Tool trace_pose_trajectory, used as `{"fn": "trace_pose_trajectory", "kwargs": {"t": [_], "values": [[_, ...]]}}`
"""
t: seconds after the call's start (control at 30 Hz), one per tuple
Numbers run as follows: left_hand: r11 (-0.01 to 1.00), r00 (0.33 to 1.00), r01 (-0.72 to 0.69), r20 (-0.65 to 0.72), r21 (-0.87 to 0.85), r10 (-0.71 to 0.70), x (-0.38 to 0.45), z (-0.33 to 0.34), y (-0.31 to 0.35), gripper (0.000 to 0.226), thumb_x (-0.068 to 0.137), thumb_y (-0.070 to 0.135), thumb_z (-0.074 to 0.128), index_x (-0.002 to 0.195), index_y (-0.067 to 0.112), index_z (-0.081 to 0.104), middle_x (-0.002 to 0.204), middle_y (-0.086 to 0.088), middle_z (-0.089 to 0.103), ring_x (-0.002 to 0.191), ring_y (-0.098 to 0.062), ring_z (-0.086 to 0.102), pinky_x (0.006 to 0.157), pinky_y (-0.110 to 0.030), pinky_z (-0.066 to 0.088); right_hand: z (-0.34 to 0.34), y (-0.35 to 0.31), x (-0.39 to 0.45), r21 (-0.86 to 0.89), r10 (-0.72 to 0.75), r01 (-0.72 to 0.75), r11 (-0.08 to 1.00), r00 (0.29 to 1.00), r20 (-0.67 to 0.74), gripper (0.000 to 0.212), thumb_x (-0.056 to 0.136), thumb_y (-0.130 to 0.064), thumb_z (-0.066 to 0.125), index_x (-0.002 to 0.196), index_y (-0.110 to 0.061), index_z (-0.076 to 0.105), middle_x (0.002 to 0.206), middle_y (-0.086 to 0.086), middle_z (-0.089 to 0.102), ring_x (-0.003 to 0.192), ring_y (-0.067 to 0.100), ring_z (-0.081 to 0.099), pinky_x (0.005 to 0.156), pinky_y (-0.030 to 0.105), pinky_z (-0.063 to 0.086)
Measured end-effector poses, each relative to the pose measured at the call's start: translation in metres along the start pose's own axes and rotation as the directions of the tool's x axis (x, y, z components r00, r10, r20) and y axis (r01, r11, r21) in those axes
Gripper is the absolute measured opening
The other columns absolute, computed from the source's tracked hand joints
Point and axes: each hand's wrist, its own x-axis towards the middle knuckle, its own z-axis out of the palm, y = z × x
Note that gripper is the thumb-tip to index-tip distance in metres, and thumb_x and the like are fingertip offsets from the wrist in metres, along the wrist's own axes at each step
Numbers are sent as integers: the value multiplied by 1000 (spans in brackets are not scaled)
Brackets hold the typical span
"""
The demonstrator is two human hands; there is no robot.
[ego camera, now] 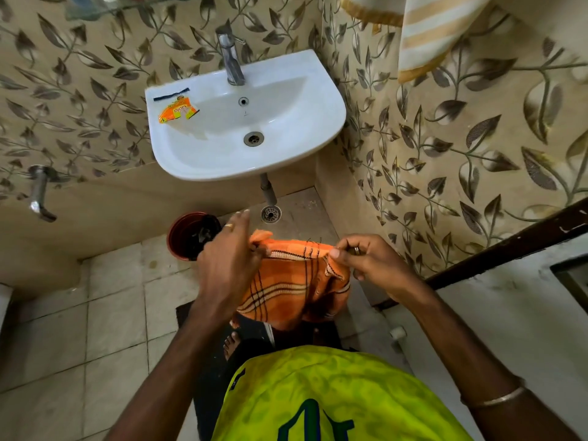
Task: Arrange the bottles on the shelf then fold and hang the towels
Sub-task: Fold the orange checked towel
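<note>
An orange checked towel (292, 288) with dark and cream stripes hangs folded in front of me, below the sink. My left hand (230, 256) pinches its top left corner and my right hand (366, 259) pinches its top right corner, so the top edge stretches between them. A cream and white striped towel (436, 30) hangs on the wall at the top right. A glass shelf (95, 9) shows at the top left edge; the things on it are cut off by the frame.
A white wall sink (203, 154) with a chrome tap (232, 58) holds an orange sachet (176, 111). A maroon bucket (186, 235) stands on the floor by a drain (270, 214). A wall tap (39, 194) sticks out at left. A dark door frame (509, 246) runs at right.
</note>
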Motion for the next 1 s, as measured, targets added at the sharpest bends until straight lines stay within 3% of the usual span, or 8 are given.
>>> {"fn": "trace_pose_trajectory", "kwargs": {"t": [0.1, 0.17, 0.27, 0.4, 0.5, 0.77, 0.87, 1.0], "values": [[973, 978, -171, 91, -154, 186, -7, 2, 19, 81, 80, 40, 78, 149, 33, 37, 136, -1, 62, 109, -23, 66, 89, -50, 57, 7, -4, 4, -104, -5, 11, 994, 998, 57, 11, 94, -17, 71, 86, -10, 74, 76, 2, 70, 69, 3, 62, 66, 21, 46], [890, 929, -194, 213, -412, 301, -9, 4, 32, 71, 81, 34, 79, 144, 36, 46, 126, 5, 68, 105, -12, 67, 89, -45, 58, 11, -4, 6, -167, -1, 15, 986, 996, 84, 6, 93, -21, 72, 90, -19, 77, 85, 2, 74, 79, 10, 66, 74, 31, 50], [807, 866, -165, 309, -567, 394, -11, 4, 41, 43, 85, 25, 77, 126, 29, 66, 109, 8, 75, 96, -4, 69, 83, -41, 59, 13, -7, 7, -197, -32, 50, 979, 995, 93, 8, 95, -19, 69, 94, -21, 77, 88, 1, 74, 84, 20, 68, 77, 36, 51], [866, 921, -190, 223, -463, 321, -11, 4, 43, 14, 79, 33, 82, 86, 23, 76, 75, 7, 73, 70, -2, 68, 62, -28, 56, 13, -9, 1, -134, -25, 43, 990, 991, 130, 13, 99, -18, 64, 91, -18, 74, 74, -9, 71, 68, 2, 63, 66, 20, 48], [906, 943, -239, 140, -348, 303, -13, 4, 43, 10, 81, 24, 82, 76, 22, 74, 65, 9, 69, 61, 0, 65, 52, -11, 44, 16, -5, -4, -79, -1, 14, 997, 988, 155, 14, 98, -26, 65, 89, -20, 73, 72, -7, 69, 63, -1, 57, 55, 11, 42], [904, 979, -177, 25, -389, 202, -12, -8, 40, 9, 83, 23, 80, 76, 23, 74, 62, 10, 67, 58, -2, 63, 55, -30, 56, 20, 12, -6, -177, -43, 61, 982, 994, 101, 33, 74, -52, 79, 87, -21, 76, 101, 1, 74, 102, 13, 68, 99, 40, 50], [900, 983, -156, 29, -408, 183, -9, -15, 34, 5, 81, 28, 81, 81, 24, 77, 68, 8, 72, 62, -6, 67, 62, -38, 60, 19, 18, -6, -207, -63, 76, 975, 996, 67, 17, 78, -38, 85, 79, -24, 75, 102, 5, 68, 101, 19, 65, 97, 47, 51], [904, 987, -137, 23, -404, 160, -7, -18, 28, 9, 81, 31, 80, 82, 23, 77, 71, 8, 73, 63, -7, 67, 63, -40, 60, 19, 20, -7, -241, -36, 45, 969, 998, 43, 36, 74, -47, 84, 83, -13, 76, 99, 5, 63, 93, 24, 63, 88, 48, 53]]}}
